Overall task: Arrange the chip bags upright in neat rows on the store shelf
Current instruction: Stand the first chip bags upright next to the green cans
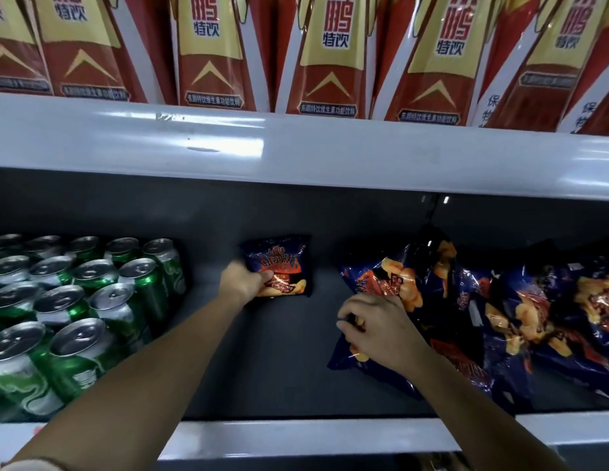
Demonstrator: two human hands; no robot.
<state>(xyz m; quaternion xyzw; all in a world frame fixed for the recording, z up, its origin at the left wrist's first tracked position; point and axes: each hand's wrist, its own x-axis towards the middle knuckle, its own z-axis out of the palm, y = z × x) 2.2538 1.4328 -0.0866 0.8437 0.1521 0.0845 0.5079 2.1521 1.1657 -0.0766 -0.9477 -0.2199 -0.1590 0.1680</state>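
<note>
Grey metal shelving fills our head view, and the store shelf (pixel 279 362) we are working on has a bare stretch in its middle, with green cans (pixel 92 300) packed tight on the left and red drink cartons (pixel 214 62) lined up on the upper shelf (pixel 330 154) above. At the back of that stretch our left hand (pixel 243 280) grips a small chip bag (pixel 284 263), thumb across its front and fingers wrapped round its left edge; the bag stands upright against the back wall, face toward us, and we judge the hand is there to steady it so it does not tip forward, since nothing beside it props it up. To the right, a heap of chip bags (pixel 500 300) lies slumped and overlapping, some flat, some leaning, none in a row. Our right hand (pixel 381 331) is down on the nearest bag (pixel 345 360) of that heap, fingers curled and pinching the crinkled foil near its upper left part, which reads to us as a grip ready to lift it. By our reckoning the row is only begun: one bag stood up, the next one in hand, and the heap left to sort
</note>
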